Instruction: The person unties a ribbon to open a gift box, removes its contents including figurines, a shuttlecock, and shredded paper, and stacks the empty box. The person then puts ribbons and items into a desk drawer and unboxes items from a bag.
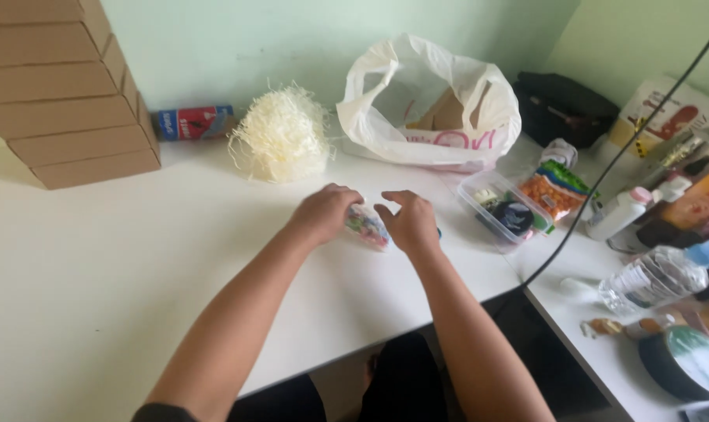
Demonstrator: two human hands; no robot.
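Note:
A small clear packet of colourful bits (368, 227) lies on the white table (96, 273) between both hands. My left hand (323, 212) curls over its left end and grips it. My right hand (409, 221) rests on its right side, fingers bent and partly spread. Most of the packet is hidden under the hands.
A heap of pale shredded paper (282, 137) and a white plastic bag (431, 101) lie behind the hands. Stacked cardboard boxes (61, 86) stand far left, with a small can (194, 123) beside them. A clear plastic tub (504, 209), bottles (655, 277) and a black cable (604, 176) crowd the right.

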